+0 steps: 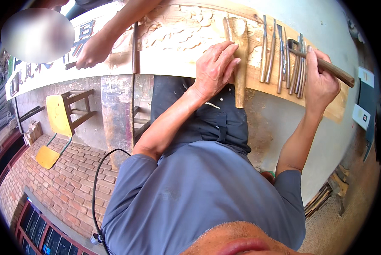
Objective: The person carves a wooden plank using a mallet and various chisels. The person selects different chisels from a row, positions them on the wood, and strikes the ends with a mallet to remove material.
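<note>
My right hand (pixel 322 83) is closed around the thick handle of a wooden-handled tool (pixel 337 73). Its dark, hooked metal head reaches left over a row of chisels and gouges (pixel 281 63) with wooden handles. My left hand (pixel 216 70) rests at the edge of the carved wooden board (pixel 177 27), fingers stretched out and thumb apart. Next to that thumb lies a long, paddle-shaped wooden mallet (pixel 240 63), its narrow end jutting over the board's near edge. Whether the thumb touches the mallet is hard to see.
At the far left, another person's hand (pixel 95 53) holds a brown stick-like tool over a white panel with dark characters (pixel 85 32). A yellow chair (pixel 59 114) stands below on the brick floor (pixel 80 165). A black cable (pixel 96 187) hangs by my left side.
</note>
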`<state>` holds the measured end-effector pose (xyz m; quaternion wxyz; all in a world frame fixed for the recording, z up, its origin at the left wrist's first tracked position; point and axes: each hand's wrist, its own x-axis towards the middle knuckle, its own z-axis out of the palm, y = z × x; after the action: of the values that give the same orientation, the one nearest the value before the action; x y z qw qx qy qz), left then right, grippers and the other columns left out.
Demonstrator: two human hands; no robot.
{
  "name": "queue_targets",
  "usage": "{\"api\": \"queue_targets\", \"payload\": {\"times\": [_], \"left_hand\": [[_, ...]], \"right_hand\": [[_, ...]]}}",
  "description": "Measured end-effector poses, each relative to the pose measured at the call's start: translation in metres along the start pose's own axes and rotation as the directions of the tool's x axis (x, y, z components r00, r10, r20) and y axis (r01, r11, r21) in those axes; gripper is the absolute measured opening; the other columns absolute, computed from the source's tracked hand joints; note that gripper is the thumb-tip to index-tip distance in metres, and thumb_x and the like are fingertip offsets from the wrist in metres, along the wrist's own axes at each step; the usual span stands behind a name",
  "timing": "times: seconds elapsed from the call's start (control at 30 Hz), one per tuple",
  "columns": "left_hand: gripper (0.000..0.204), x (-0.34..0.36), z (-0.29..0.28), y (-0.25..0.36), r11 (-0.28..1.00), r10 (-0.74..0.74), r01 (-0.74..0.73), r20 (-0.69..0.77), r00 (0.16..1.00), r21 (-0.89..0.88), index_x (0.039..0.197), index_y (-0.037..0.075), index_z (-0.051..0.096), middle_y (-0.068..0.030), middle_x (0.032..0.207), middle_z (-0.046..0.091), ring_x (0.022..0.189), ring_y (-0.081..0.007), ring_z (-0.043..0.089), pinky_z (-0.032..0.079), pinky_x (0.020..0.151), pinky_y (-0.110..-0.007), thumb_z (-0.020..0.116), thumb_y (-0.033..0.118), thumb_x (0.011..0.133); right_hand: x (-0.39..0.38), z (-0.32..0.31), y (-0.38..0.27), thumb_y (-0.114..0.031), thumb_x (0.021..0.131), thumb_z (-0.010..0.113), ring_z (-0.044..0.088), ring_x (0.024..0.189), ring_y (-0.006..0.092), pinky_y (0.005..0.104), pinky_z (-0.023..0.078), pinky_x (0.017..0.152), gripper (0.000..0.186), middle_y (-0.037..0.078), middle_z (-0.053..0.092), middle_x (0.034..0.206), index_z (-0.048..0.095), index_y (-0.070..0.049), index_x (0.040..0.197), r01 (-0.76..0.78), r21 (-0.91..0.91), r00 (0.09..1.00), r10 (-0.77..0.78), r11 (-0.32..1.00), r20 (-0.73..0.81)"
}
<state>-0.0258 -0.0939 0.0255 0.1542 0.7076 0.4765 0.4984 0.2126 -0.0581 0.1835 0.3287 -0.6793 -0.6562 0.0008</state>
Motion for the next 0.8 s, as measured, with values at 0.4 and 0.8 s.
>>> {"api": "queue_targets", "payload": {"times": [0.4, 0.8], "left_hand": [[0.029, -0.025, -0.073, 0.018, 0.944, -0.205, 0.267, 0.291, 0.934, -0.195, 0.123, 0.006, 0.074, -0.0136, 0.089, 0.076, 0.077, -0.0301, 0.075, 0.060, 0.071, -0.039, 0.081, 0.013, 0.096], [0.018, 0.002, -0.071, -0.089, 0.992, -0.123, 0.103, -0.409, 0.904, -0.071, 0.125, -0.002, 0.048, -0.0173, 0.108, 0.080, 0.092, -0.0210, 0.080, 0.065, 0.084, -0.031, 0.060, 0.004, 0.112]], "right_hand": [[-0.054, 0.065, -0.087, -0.029, 0.099, 0.082, 0.066, 0.055, 0.0128, 0.0321, 0.048, 0.053, 0.027, 0.007, 0.073, 0.067, 0.079, -0.004, 0.109, -0.072, 0.492, 0.810, -0.237, 0.868, 0.537], [-0.102, 0.111, -0.031, -0.048, 0.086, 0.090, 0.080, 0.101, 0.0357, 0.0453, 0.061, 0.088, 0.076, 0.015, 0.082, 0.115, 0.067, -0.007, 0.145, -0.055, -0.147, 0.927, 0.105, 0.988, 0.359]]}}
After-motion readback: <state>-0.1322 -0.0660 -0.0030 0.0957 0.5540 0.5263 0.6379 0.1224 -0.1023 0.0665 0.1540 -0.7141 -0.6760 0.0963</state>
